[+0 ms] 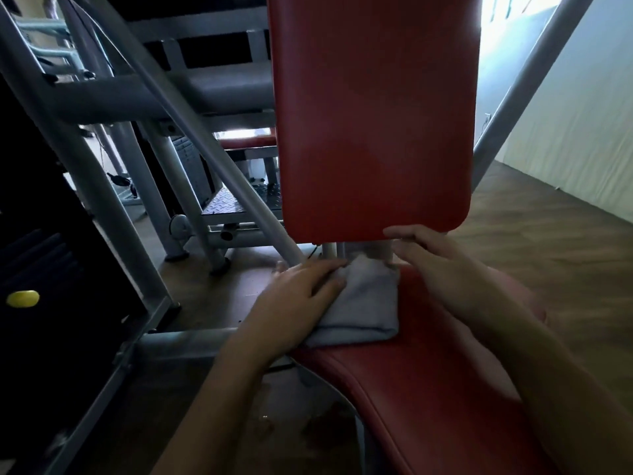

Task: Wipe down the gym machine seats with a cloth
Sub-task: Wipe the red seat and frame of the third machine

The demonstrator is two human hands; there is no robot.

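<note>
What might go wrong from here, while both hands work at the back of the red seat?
1. Fingers of the right hand reach into the gap below the backrest, close to the metal posts; they might get scraped or caught there.
2. The cloth lies at the left rear edge of the seat under the left hand; a hard push may slide it off.
</note>
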